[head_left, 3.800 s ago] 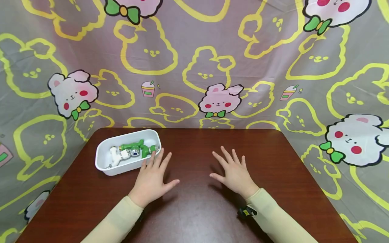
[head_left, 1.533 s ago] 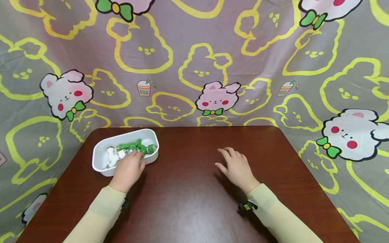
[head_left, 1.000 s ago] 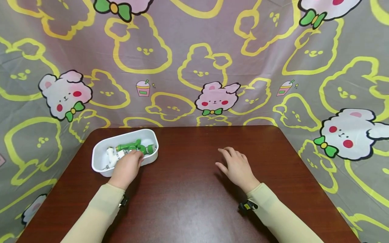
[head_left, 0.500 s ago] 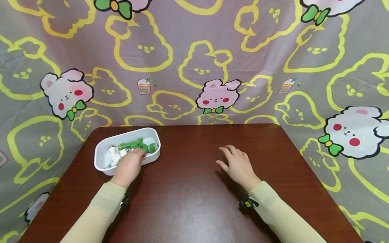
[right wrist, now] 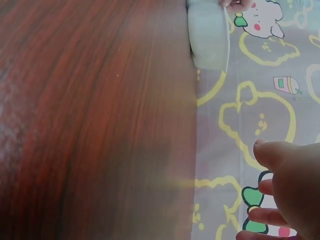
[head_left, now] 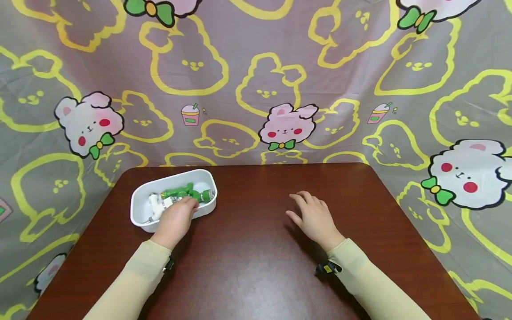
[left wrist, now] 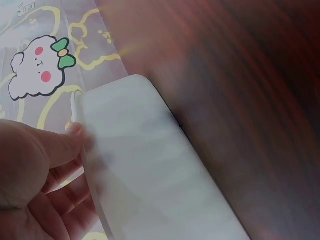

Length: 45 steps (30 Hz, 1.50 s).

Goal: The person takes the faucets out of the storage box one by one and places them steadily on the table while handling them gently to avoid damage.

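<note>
My left hand (head_left: 176,222) holds the near long side of a white plastic tub (head_left: 209,209), fingers over the rim. In the left wrist view the thumb (left wrist: 65,145) lies at the rim by the tub's smooth outer wall, with the fingers curled behind it. Inside the tub lie a white tap-like fitting (head_left: 158,208) with metal ends and green tap-like fittings (head_left: 191,191), partly hidden by the hand. My right hand (head_left: 316,220) hovers over the table at the right, fingers loosely bent and holding nothing.
The dark brown wooden table (head_left: 256,249) reaches back to a grey cloth (head_left: 248,40) printed with rabbits and yellow outlines, which rises along the back and both sides. A black wrist strap (head_left: 329,268) sits at the right sleeve.
My left hand has come from beside the tub to grip its near rim, and in the last half second the tub has slid slightly right. The right hand's fingers have relaxed from spread.
</note>
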{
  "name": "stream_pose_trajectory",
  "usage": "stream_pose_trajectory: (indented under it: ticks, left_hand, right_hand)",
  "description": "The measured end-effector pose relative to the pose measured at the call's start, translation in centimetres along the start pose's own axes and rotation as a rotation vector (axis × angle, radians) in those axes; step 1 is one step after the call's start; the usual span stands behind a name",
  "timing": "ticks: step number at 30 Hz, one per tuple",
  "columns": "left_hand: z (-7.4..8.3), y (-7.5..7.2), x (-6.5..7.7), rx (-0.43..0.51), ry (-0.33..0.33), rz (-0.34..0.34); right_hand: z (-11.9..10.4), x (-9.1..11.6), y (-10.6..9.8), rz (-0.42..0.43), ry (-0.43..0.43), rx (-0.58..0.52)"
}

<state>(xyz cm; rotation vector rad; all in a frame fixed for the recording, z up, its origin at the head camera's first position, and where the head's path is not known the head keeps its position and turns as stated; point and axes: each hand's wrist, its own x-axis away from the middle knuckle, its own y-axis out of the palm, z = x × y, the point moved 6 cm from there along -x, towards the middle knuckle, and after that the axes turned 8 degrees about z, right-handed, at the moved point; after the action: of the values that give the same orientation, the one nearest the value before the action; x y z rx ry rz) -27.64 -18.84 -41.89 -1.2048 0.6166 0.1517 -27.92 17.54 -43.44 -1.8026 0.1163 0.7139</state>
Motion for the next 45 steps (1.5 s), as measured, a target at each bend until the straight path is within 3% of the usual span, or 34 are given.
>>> stream_pose_trajectory:
  ticks: [21,27,34,45]
  left_hand:
    - [2.1,1.1,-0.2,0.025,0.046,0.008]
    - [2.7,1.3,-0.2,0.036,0.046,-0.006]
    - [3.6,1.3,-0.1,0.048,0.074,0.005]
    - [4.7,1.5,-0.1,0.062,0.106,0.017]
  right_hand:
    - [-0.1,-1.0,-0.3,0.019,-0.036,-0.019]
    - [0.0,-1.7,-0.4,-0.019,-0.033,-0.012]
    - [-1.0,-2.1,-0.1,-0.016,-0.065,-0.075]
    - [-2.0,-3.0,0.6,-0.063,-0.026,-0.135]
